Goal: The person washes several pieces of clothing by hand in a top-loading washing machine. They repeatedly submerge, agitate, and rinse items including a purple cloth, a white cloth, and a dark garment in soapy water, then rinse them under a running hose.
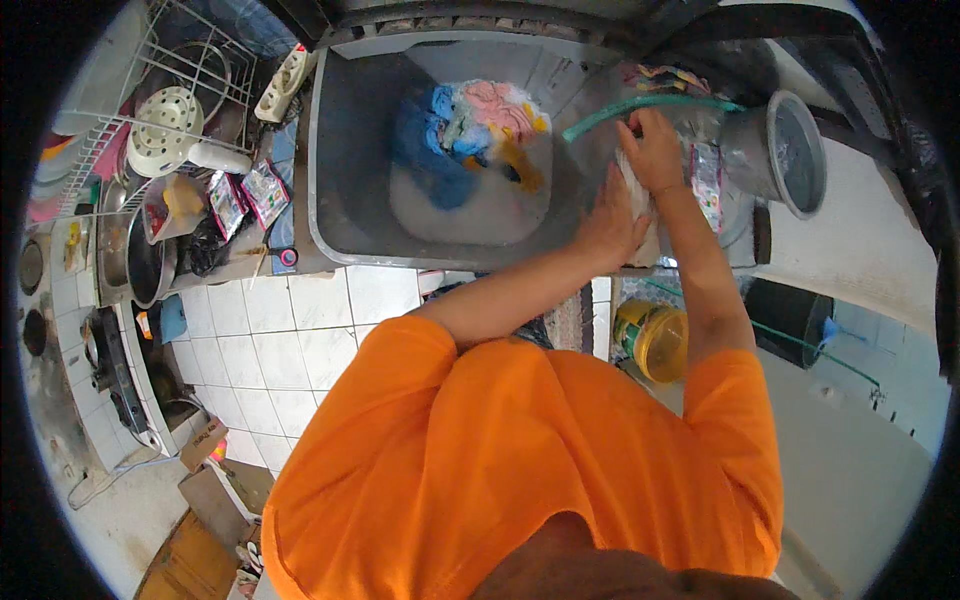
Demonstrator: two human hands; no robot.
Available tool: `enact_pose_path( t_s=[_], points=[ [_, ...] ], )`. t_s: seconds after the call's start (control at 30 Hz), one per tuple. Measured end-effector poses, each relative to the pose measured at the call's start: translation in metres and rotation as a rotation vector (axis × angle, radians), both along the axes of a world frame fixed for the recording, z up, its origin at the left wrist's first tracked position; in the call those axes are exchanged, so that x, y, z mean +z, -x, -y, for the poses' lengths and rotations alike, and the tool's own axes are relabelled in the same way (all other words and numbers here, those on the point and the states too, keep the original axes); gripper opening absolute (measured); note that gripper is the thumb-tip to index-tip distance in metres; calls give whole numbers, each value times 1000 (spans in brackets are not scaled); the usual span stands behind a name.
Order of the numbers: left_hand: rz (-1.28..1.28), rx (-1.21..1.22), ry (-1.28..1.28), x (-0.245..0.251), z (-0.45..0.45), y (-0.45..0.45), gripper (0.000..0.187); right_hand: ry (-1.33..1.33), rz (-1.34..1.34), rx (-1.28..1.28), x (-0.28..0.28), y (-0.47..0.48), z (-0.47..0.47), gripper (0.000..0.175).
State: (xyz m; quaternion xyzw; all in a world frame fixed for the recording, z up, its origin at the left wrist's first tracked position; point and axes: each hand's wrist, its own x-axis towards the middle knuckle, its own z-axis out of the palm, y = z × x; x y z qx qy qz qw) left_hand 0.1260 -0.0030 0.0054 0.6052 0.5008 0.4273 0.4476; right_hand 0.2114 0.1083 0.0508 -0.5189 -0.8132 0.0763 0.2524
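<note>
At the right side of a grey plastic wash tub [360,247], both my hands are on a pale cloth [634,184]. My left hand [611,225] lies along it with fingers stretched and thumb apart; its grip is unclear. Just beyond, my right hand [656,150] has its fingers curled at the cloth's far end, partly hiding it. Cloudy water in the tub holds a blue cloth [435,169], a pink cloth [499,105] and a mustard-coloured cloth [521,165], bunched together. A green hose [637,105] reaches over the tub close to my right fingers.
Right of my hands are a silvery packet [706,187] and a grey bucket [799,154]. To the left stand a wire dish rack [176,52], a power strip [281,86], packets [264,193] and scissors [287,256]. A yellow bucket [660,341] sits below on the right.
</note>
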Motion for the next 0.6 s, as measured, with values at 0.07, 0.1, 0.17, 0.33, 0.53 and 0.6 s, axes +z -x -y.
enact_pose_path(
  t_s=[0.07, 0.1, 0.17, 0.33, 0.53, 0.6],
  points=[
    [-84, -40, -5, 2, 3, 4, 87, -107, -10, 67, -1, -5, 18, 18],
    [-179, -104, 30, 15, 2, 13, 88, -167, -13, 91, 1, -7, 30, 18],
    [-298, -134, 47, 13, 5, 22, 90, -76, 56, 202, 22, 2, 76, 20],
    [-64, -96, 36, 9, 1, 4, 91, 275, 220, -126, -1, 14, 10, 24],
    [-62, -162, 143, 4, -3, 11, 89, -55, 118, -46, 2, 6, 34, 24],
    [-454, -263, -175, -22, 0, 8, 89, -9, 143, 90, 11, 4, 81, 24]
  ],
)
